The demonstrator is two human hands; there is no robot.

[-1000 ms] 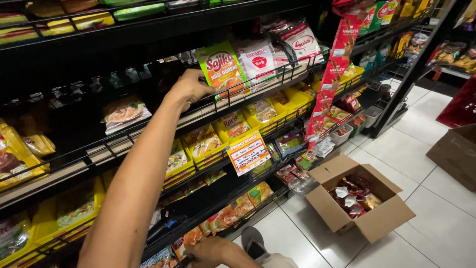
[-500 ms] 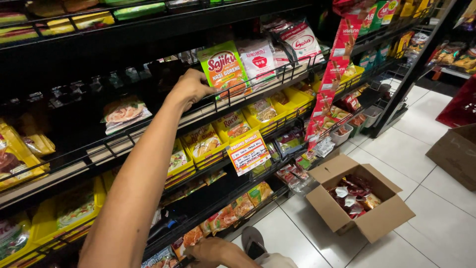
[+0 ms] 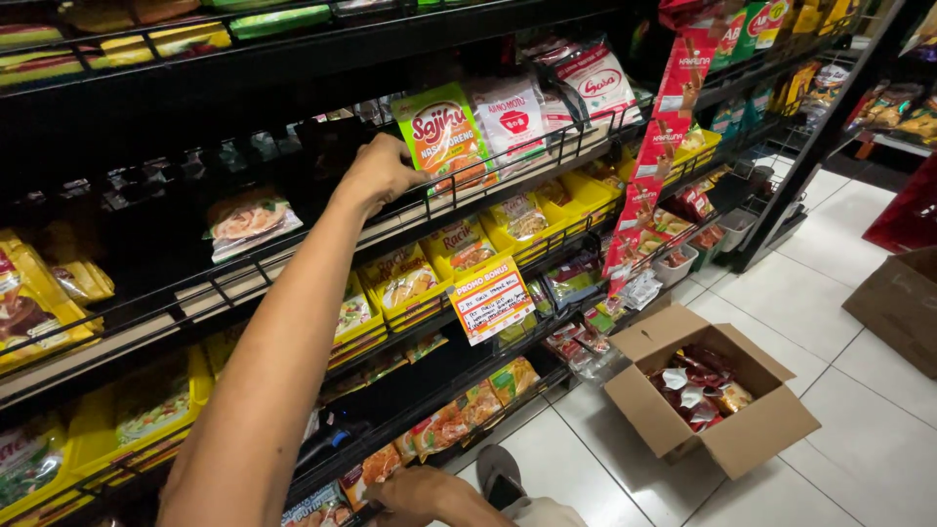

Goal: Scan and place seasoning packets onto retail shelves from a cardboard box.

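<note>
Bare-skinned left hand [image 3: 379, 176] reached up over the black wire shelf rail [image 3: 508, 166], fingers curled down behind it, just left of a green-and-orange seasoning sachet [image 3: 444, 135]; hard to tell whether anything was gripped, dark shadow there. Stood upright against the rail beside white-and-red sachets [image 3: 511, 117]. Lower down, right hand [image 3: 422, 493] rested by the bottom shelf, fingers bent against small colourful packets [image 3: 444, 426], grasp hidden too. Hung between, a white-and-orange promo tag [image 3: 490, 299]. Farther right on the white tiled floor [image 3: 859, 429], an open brown cardboard box [image 3: 717, 390] of dark red packets
</note>
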